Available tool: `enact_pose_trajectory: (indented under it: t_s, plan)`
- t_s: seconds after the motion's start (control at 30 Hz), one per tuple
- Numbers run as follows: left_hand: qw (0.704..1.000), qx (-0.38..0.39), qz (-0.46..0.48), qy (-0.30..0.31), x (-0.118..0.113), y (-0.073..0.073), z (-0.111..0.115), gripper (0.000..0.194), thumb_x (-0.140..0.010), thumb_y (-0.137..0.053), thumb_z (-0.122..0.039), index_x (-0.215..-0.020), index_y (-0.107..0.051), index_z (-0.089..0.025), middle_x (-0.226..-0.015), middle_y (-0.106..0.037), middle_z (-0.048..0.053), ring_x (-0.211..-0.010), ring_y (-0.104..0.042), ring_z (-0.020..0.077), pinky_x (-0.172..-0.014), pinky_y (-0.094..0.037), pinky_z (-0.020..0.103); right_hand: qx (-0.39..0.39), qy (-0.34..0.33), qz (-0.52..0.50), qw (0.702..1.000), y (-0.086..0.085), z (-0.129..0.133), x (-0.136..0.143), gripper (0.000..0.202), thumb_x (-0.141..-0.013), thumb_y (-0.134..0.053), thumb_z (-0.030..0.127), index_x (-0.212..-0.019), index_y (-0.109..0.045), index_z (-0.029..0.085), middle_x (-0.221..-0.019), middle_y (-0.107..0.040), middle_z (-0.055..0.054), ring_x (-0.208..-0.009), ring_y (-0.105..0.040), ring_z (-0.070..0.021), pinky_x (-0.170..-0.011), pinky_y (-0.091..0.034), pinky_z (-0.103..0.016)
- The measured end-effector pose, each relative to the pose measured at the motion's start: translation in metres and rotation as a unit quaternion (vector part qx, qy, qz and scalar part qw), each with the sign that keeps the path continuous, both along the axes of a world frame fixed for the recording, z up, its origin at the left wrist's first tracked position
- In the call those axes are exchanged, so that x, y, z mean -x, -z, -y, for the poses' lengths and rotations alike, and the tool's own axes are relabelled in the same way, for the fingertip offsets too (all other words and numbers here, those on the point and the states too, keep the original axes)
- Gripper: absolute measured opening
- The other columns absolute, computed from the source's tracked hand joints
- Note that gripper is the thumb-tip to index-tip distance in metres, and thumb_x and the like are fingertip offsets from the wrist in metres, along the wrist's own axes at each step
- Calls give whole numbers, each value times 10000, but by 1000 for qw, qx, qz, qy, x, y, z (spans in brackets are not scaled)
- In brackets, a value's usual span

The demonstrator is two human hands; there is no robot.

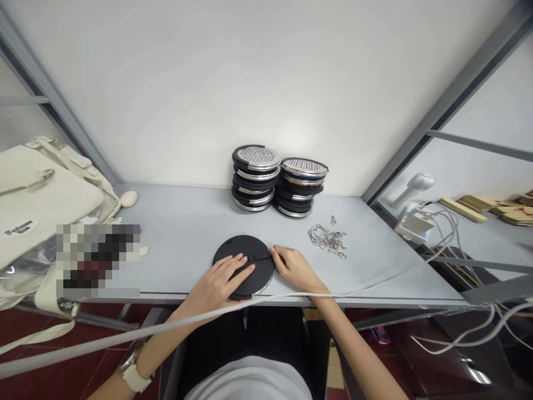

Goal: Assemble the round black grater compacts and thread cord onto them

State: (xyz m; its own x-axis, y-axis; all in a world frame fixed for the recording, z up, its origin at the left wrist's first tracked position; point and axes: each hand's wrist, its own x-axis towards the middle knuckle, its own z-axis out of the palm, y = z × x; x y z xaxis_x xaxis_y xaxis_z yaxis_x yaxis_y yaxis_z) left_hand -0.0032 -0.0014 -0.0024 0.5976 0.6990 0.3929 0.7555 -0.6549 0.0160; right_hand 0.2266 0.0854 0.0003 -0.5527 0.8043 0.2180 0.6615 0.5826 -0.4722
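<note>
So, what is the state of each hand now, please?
Left hand: open, resting on the black disc.
Right hand: closed, apparently pinching a small metal clip at the disc's edge.

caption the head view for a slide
Left hand resting on a black disc, right hand at its edge, clips nearby.

Just pressing a black disc (261,275) down on the grey table (179,222) with the left hand (217,282), pinching a small metal clip (269,250) at its right edge with the right hand (295,270). Also looking at two stacks of round discs (255,183) by the wall (266,72), plus a messy pile of clips (328,241) off to the right.
</note>
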Motion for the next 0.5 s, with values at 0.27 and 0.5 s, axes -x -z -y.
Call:
enact_pose_trajectory:
  t_s: [0.27,0.5]
  plan:
    - [1000,-4,3,0,0,1,0,601,-887,-554,-405,-1405,-371,-161,-1360,-491,148,-1309,-405,272,-1054,-392,451,5,6,-2,1000,0,0,0,342,-995,-296,291,-757,-525,198,-653,-595,-13,-592,-558,-139,-597,-346,-225]
    - [1000,1,-2,-2,0,2,-1,618,-884,-557,-418,-1409,-366,-156,-1385,-468,143,-1314,-397,270,-1065,-381,444,8,6,-4,1000,0,-1,1,348,-999,-285,302,-771,-527,200,-664,-607,-14,-602,-572,-140,-598,-352,-222]
